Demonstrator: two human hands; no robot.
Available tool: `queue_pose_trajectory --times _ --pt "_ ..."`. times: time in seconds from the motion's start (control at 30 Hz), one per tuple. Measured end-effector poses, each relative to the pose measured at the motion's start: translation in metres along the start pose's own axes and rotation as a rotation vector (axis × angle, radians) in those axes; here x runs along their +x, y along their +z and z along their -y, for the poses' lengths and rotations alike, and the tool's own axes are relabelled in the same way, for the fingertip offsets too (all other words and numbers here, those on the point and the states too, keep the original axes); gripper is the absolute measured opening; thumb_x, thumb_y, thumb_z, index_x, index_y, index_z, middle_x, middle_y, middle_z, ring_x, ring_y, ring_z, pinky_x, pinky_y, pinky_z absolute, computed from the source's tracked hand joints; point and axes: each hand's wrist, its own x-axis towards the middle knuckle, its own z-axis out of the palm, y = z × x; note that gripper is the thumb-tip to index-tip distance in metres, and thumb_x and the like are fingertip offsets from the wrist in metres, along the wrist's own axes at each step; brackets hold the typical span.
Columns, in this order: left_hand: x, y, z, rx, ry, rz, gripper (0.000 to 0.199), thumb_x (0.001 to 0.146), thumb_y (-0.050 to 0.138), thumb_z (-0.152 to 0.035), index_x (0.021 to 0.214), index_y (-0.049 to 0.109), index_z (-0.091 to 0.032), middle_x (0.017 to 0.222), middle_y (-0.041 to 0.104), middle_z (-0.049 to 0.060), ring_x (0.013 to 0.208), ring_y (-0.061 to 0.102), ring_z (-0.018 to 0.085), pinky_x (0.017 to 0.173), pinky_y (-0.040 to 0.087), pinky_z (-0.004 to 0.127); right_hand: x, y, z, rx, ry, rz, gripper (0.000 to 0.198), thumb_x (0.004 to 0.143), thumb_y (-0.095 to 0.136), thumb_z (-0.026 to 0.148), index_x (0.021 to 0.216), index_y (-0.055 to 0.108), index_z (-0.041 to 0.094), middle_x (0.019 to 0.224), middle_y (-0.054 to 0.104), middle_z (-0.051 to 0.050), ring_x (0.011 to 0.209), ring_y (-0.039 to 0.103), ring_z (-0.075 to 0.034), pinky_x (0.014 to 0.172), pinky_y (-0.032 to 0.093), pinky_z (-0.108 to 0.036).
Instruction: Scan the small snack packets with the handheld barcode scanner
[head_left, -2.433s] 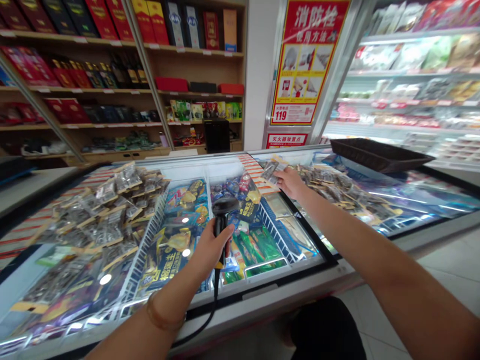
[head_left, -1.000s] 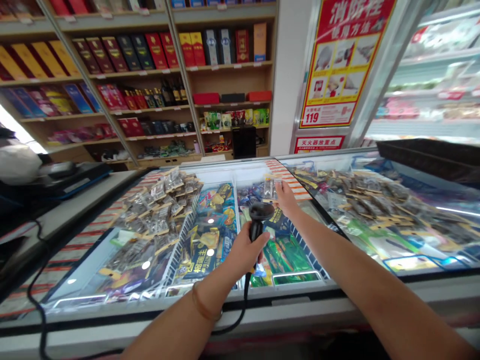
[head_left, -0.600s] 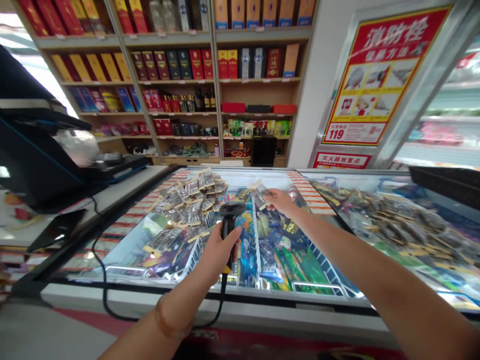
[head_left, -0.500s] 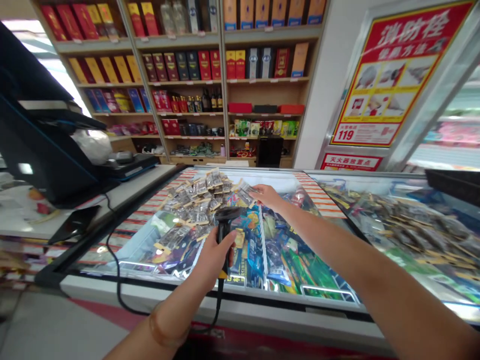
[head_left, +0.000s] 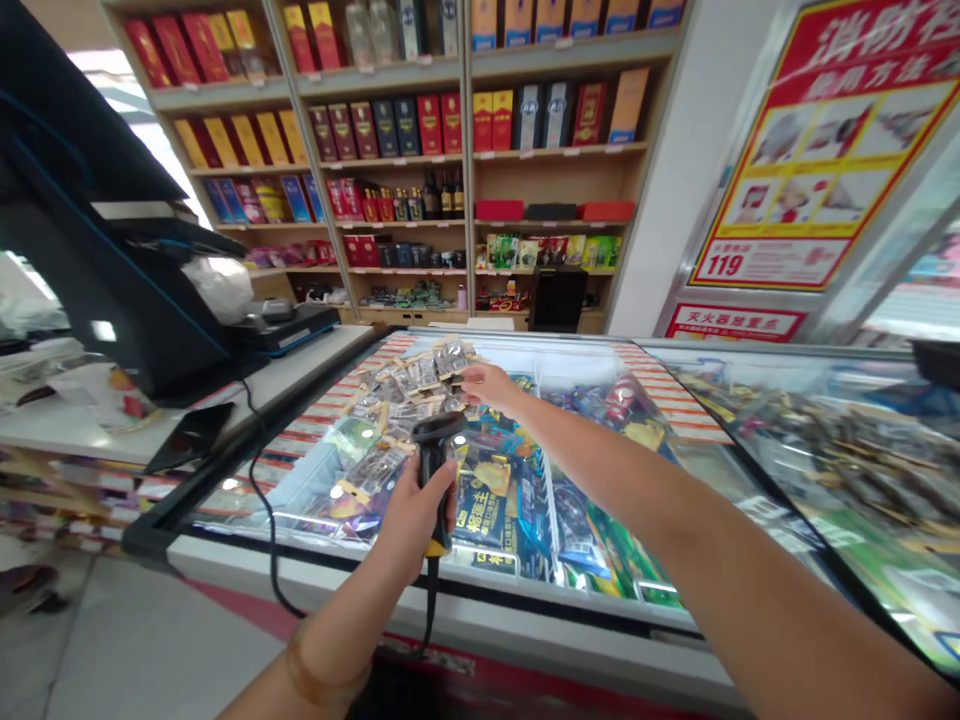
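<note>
My left hand is wrapped round the handle of a black barcode scanner, whose head points forward over the glass. A cable runs down from its yellow-trimmed base. My right hand reaches forward, fingers pinched on a small clear snack packet at the right edge of a heap of similar packets. The fingertips partly cover where they meet the packet. The heap lies on the glass top of a chest freezer, left of my right hand and beyond the scanner.
Colourful bags lie under the freezer glass. At left a black checkout machine stands on a counter beside a dark phone-like slab. More packets cover the freezer at right. Shelves of boxes line the back.
My right hand has moved left, bringing the packet from beside the heap to its right edge. My left hand still holds the scanner, slightly further left in view. The view has shifted a little.
</note>
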Motion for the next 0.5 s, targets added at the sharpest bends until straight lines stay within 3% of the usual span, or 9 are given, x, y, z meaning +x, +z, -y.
queue_pose_trajectory --times 0.1,0.27,0.37,0.5 --pt "0.004 0.019 0.005 -0.013 0.015 0.055 0.051 0.063 0.08 -0.055 0.086 0.048 -0.021 0.059 0.054 -0.008 0.04 0.045 0.007 0.039 0.038 0.02 -0.016 -0.046 -0.024 -0.051 -0.004 -0.074 0.02 0.085 0.068 0.011 0.104 0.069 0.017 0.106 0.072 -0.006 0.066 0.07 -0.011 0.062 0.057 -0.024" --pt "0.01 0.075 0.008 -0.025 0.0 0.188 0.051 0.062 0.081 -0.054 0.086 0.049 -0.021 0.059 0.055 -0.007 0.04 0.046 0.007 0.039 0.038 0.02 -0.07 -0.158 -0.075 -0.201 0.034 -0.297 0.01 0.082 0.069 0.016 0.092 0.072 0.019 0.088 0.074 -0.004 0.07 0.071 -0.015 0.058 0.055 -0.022" --pt "0.01 0.117 0.011 -0.022 -0.021 0.282 0.05 0.063 0.081 -0.052 0.086 0.05 -0.02 0.059 0.054 -0.007 0.04 0.047 0.007 0.038 0.037 0.02 -0.117 -0.229 -0.1 -0.327 0.066 -0.468 0.009 0.08 0.069 0.017 0.087 0.073 0.019 0.079 0.074 -0.003 0.072 0.07 -0.017 0.064 0.057 -0.026" --pt "0.01 0.167 0.019 -0.035 -0.028 0.396 0.048 0.064 0.081 -0.05 0.085 0.05 -0.02 0.061 0.054 -0.006 0.041 0.047 0.007 0.039 0.038 0.02 -0.186 -0.322 -0.114 -0.525 0.092 -0.68 0.009 0.077 0.067 0.014 0.082 0.074 0.018 0.083 0.076 -0.005 0.081 0.07 -0.02 0.081 0.056 -0.034"
